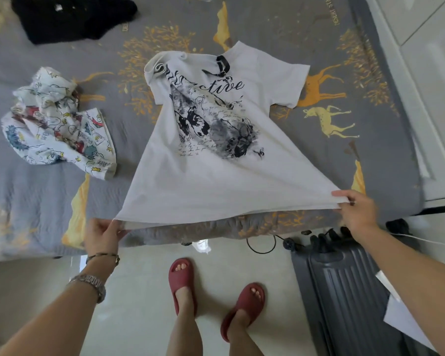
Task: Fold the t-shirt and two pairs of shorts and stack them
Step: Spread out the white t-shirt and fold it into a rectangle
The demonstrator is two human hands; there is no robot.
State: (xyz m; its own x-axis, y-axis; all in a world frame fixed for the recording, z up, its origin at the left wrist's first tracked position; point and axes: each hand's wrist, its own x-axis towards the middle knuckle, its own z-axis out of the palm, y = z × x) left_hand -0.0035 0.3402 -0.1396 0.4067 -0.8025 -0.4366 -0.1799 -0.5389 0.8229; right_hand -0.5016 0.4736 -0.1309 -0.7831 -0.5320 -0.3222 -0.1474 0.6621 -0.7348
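A white t-shirt (211, 173) with a black print lies face up on the bed, collar at the far end, its left sleeve folded in. My left hand (102, 233) pinches the hem's left corner and my right hand (355, 209) pinches the right corner, stretching the hem taut just off the bed's near edge. Cartoon-print white shorts (59, 129) lie crumpled to the left of the shirt. Black shorts (70, 15) lie bunched at the far left of the bed.
The bed has a grey cover (332, 60) with gold deer and trees. A dark grey suitcase (344, 291) stands on the floor at my right, with a white sheet of paper (401, 322) on it and a black cable (262, 245) beside it. White doors (434, 73) rise at right.
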